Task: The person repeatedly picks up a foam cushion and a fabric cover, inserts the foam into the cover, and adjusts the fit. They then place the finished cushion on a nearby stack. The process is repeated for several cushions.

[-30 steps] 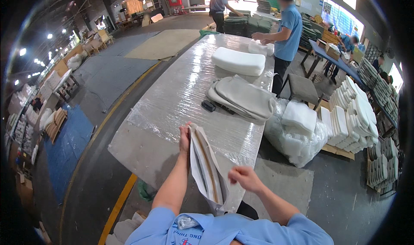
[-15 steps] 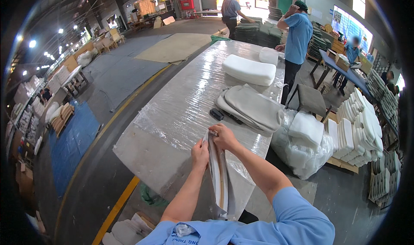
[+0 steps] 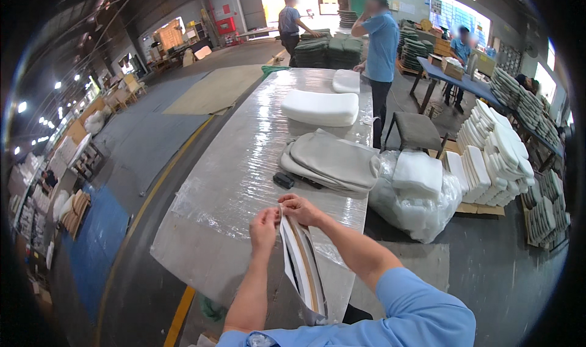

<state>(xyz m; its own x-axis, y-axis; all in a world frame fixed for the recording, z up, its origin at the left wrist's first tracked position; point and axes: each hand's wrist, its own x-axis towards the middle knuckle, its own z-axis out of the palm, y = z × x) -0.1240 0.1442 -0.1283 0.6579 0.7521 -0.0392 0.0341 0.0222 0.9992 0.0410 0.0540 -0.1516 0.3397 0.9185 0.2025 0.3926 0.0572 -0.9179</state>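
A left hand [image 3: 264,230] and right hand [image 3: 299,211] pinch the tip of a grey cover [image 3: 309,267] at the near end of the bench [image 3: 213,225], seemingly light, limp fabric best gripped by its edges.

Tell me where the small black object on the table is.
In the head view, the small black object sits near the picture's middle on the plastic-covered table, left of the grey covers and beyond the right hand.
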